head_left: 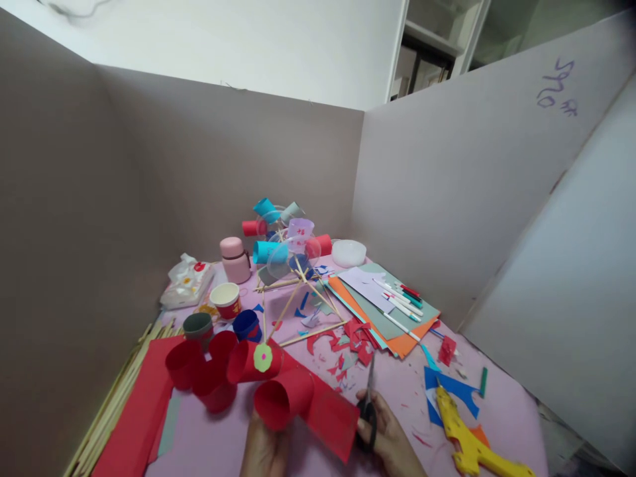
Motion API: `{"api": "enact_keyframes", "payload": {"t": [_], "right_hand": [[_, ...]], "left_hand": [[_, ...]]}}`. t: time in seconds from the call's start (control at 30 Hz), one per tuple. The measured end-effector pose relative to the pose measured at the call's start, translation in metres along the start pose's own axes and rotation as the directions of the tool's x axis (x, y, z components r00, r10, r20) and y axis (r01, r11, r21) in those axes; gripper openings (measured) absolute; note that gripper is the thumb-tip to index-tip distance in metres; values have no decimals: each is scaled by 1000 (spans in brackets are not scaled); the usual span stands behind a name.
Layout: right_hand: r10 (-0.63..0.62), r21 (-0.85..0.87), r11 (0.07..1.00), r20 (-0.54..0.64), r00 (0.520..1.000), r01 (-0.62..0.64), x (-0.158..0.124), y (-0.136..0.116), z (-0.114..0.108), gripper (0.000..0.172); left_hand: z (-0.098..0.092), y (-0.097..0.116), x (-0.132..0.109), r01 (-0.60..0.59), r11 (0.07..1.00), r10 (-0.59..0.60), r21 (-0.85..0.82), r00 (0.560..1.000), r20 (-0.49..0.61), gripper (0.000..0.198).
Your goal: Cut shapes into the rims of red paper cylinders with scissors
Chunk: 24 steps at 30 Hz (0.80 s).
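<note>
My left hand (265,450) holds a red paper tube (293,401) with a flat red paper flap trailing to its right, near the table's front edge. My right hand (390,437) is closed on black-handled scissors (368,397), blades pointing away from me, right beside the flap's edge. Several more red paper tubes (213,371) are joined in a cluster to the left, with a small green paper flower (263,358) on one.
A yellow glue gun (472,444) lies front right. Coloured paper sheets with markers (397,305) sit mid right, red paper scraps (352,338) in the middle, paper cups (226,299) and a stick-and-cup model (288,245) behind. Wooden sticks (112,411) line the left. Grey partition walls enclose the pink table (501,404).
</note>
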State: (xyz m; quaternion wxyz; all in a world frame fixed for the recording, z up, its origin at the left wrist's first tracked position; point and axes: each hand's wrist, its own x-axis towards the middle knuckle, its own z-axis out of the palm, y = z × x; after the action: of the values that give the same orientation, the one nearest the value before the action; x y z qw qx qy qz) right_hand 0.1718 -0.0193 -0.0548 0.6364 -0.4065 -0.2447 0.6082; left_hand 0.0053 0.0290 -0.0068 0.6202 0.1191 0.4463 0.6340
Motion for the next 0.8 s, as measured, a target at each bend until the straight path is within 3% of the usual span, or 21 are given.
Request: {"api": "enact_keyframes", "payload": {"t": [0.2, 0.33, 0.47, 0.63, 0.8], "right_hand": [[-26, 27, 999, -53, 998, 27, -8, 29, 22, 68], [-74, -4, 997, -105, 992, 74, -11, 39, 39, 66], [-115, 4, 993, -219, 969, 119, -1, 28, 44, 49], [-154, 73, 980, -311, 938, 186, 15, 2, 40, 46], [-124, 101, 981, -331, 935, 166, 18, 0, 38, 48]], "left_hand": [[-1, -3, 4, -69, 995, 67, -76, 997, -32, 27], [2, -9, -6, -22, 995, 20, -94, 1000, -23, 23], [8, -16, -15, 77, 991, -74, -110, 997, 34, 16], [11, -19, -21, 181, 972, -176, -151, 983, 48, 22], [11, -23, -22, 199, 961, -199, -193, 980, 19, 32]]}}
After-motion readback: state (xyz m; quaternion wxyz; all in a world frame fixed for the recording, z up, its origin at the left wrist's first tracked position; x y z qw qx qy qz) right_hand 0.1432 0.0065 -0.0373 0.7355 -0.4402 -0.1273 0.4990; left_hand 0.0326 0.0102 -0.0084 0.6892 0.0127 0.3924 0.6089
